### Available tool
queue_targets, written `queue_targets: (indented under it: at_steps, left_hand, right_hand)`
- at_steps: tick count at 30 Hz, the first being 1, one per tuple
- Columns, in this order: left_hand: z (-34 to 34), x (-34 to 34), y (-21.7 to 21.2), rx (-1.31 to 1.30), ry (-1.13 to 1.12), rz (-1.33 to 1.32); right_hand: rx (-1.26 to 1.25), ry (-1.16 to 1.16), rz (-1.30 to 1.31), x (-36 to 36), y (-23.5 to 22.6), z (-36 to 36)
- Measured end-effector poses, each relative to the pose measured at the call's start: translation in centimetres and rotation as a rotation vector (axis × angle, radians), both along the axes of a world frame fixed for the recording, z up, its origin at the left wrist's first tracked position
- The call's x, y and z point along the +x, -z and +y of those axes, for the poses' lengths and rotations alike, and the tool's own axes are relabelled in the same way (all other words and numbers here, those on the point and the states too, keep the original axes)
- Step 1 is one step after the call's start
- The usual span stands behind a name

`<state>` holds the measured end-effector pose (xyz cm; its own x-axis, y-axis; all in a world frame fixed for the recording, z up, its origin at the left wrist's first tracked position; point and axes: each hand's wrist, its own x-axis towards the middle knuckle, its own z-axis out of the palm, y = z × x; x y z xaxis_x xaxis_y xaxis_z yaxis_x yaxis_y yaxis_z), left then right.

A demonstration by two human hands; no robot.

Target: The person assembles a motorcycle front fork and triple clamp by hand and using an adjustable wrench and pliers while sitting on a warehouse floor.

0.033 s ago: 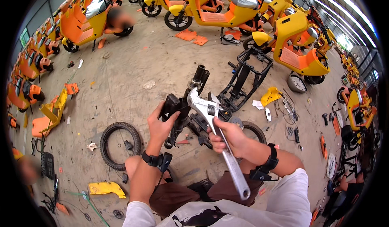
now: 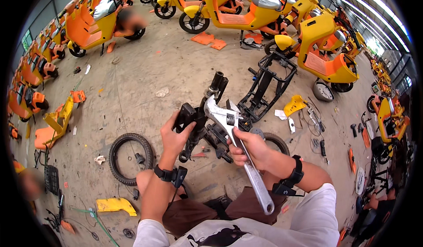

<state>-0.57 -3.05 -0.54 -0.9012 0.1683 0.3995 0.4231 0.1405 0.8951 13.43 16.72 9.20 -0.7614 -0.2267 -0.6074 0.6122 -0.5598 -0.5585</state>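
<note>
My left hand (image 2: 174,137) is closed around a black blocky bracket (image 2: 187,113) on the side of a dark front fork (image 2: 198,130). The fork's steerer tube (image 2: 216,81) tilts up and away from me, its threaded metal top bare. In my right hand (image 2: 252,148) is a large silver adjustable wrench (image 2: 227,117), gripped by its handle just below the adjusting screw. The wrench head lies against the tube near its collar; whether the jaws grip it cannot be made out. The handle slants down toward my right knee.
Beyond the fork lies a bare black scooter frame (image 2: 266,86). A loose tyre (image 2: 131,159) lies left of my legs, with yellow panels (image 2: 116,206) and cables (image 2: 315,117) scattered about. Yellow-orange scooters (image 2: 326,55) stand in rows behind. Other people are partly visible at the sides.
The wrench handle's far end has shifted very slightly to the right and up, together with my right hand. My left hand and the fork look unmoved.
</note>
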Motion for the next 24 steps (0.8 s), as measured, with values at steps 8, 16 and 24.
queue_targets:
  at_steps: [8,16,24]
  left_hand:
    - [-0.1,-0.2,-0.4,-0.010,0.026,0.007]
    - [-0.1,-0.1,-0.3,-0.047,-0.011,0.013]
    - [0.0,0.4,-1.0,-0.023,-0.024,-0.039]
  right_hand:
    - [0.140,-0.165,-0.022,-3.3,0.3,2.7]
    - [0.178,-0.183,-0.058,-4.7,0.2,3.1]
    - [-0.048,0.065,0.030,-5.0,-1.2,-4.1]
